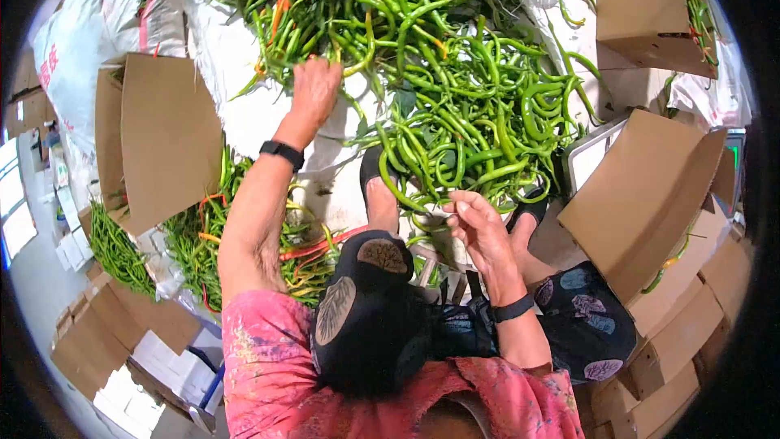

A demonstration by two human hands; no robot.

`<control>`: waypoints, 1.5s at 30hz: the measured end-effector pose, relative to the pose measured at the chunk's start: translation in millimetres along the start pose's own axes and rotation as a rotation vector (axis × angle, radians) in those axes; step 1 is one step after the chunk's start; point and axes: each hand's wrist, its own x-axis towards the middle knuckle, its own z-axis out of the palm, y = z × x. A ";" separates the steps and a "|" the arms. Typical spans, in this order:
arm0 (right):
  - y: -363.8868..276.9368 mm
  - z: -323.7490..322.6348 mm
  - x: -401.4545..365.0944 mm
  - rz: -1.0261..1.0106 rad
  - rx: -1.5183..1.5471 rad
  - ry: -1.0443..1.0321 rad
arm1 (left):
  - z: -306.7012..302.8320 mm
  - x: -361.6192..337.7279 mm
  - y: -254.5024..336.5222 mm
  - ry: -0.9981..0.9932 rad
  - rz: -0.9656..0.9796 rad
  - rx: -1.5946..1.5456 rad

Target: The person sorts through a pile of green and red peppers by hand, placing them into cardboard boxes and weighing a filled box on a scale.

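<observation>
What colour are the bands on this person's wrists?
Black, on both wrists; the left band shows best in the head camera view.

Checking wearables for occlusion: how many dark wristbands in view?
2. One band sits behind the left hand at the pepper pile; the other band sits behind the right hand. Both wrists show; any elsewhere could be hidden.

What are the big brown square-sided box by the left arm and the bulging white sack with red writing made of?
The brown box looks like matt cardboard, with flat, stiff flaps. The white sack looks like slightly shiny, creased plastic; maybe woven, I can't tell.
</observation>
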 end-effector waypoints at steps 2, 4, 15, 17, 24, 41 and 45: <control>-6.1 2.4 1.3 -0.003 -0.039 -0.004 | -23.8 -10.9 29.9 -0.181 0.071 -0.372; -7.2 11.1 4.1 -0.111 -0.123 -0.046 | -49.7 -47.0 87.5 0.033 -0.019 -0.924; -11.4 8.2 20.5 -0.168 0.002 -0.019 | -69.3 -66.3 164.3 -0.398 0.404 -1.332; -11.9 5.4 22.5 -0.161 0.021 0.032 | -59.8 -64.7 165.7 -0.493 0.419 -1.255; -23.3 -12.3 23.6 -0.292 -0.893 0.073 | -38.9 -57.7 146.1 -0.456 -0.240 -1.583; -36.9 10.6 3.8 -0.399 -0.026 0.111 | 8.2 103.6 146.2 -0.234 -0.906 -2.408; -32.3 10.6 6.5 -0.389 -0.013 0.132 | -5.8 111.5 156.0 -0.075 -0.907 -2.576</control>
